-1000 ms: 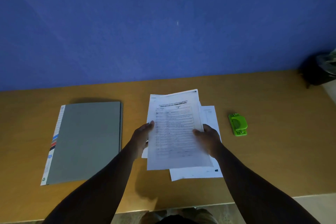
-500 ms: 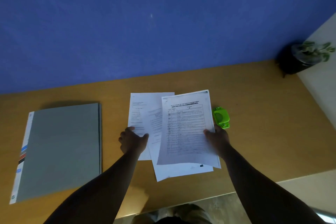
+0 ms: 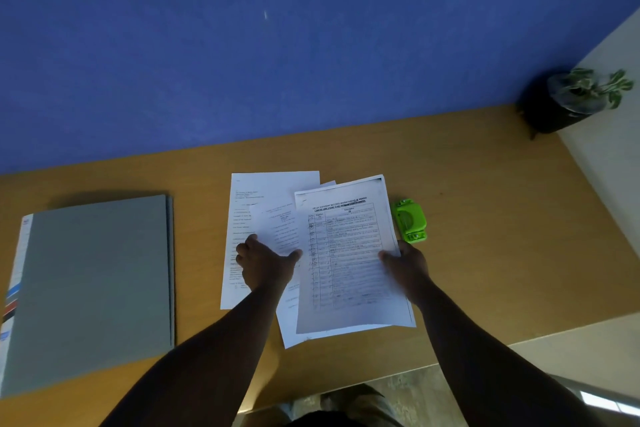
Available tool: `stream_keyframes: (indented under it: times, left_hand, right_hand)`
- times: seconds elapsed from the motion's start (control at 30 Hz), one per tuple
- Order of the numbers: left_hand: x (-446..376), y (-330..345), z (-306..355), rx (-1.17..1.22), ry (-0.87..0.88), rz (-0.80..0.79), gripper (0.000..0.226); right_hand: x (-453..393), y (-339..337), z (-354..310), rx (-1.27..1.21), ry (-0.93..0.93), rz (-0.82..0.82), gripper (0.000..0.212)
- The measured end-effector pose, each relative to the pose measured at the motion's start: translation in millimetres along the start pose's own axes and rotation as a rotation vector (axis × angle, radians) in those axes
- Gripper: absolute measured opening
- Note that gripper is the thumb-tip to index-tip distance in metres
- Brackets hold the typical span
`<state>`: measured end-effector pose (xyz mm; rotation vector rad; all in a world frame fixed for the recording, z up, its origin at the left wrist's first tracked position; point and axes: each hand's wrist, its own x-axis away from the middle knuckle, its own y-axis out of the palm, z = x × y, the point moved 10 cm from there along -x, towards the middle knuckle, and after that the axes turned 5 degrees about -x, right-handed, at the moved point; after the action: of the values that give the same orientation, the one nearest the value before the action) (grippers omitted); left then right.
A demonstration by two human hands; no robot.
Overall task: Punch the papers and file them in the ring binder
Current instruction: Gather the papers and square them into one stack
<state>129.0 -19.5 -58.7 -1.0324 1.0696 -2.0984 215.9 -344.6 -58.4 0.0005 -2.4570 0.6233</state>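
The sheet (image 3: 349,260) in my right grip (image 3: 403,265) is white, printed with a black-ruled table and a bold black heading. The papers (image 3: 266,198) under my left grip (image 3: 265,265) are white with faint grey lines of text. The ring binder (image 3: 97,284) is plain grey, its white spine striped blue, red and black. The punch (image 3: 409,220) is bright green. The worktop (image 3: 485,225) is tan wood; the wall (image 3: 277,45) is deep blue.

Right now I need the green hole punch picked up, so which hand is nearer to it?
Right. The right hand grips the table-printed sheet's edge just below the green hole punch; the left hand rests on the papers, farther away.
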Motion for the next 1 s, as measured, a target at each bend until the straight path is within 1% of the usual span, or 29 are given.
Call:
stream_keyframes:
  times: [0.13,0.33,0.6,0.87,1.0]
  left_hand:
    - [0.4,4.8,0.7,0.043,-0.065,0.021,0.095]
    - [4.7,9.2,-0.5,0.093,-0.189,0.017,0.094]
    - [5.3,20.5,-1.4,0.252,-0.208,0.014,0.091]
    - [8.8,17.4,-13.1,0.18,-0.346,0.016,0.089]
    - [7.3,15.4,-11.2,0.179,-0.335,0.016,0.087]
  right_hand:
    - [-3.7,1.4,2.3,0.013,0.004,-0.007,0.017]
    - [-5.5,3.4,1.4,0.013,-0.006,-0.027,0.02]
    - [-8.8,4.1,7.9,0.04,0.0,-0.024,0.017]
    - [-9.2,7.1,11.5,0.067,0.005,-0.015,0.017]
    - [-8.5,9.5,12.2,0.089,0.006,-0.031,0.018]
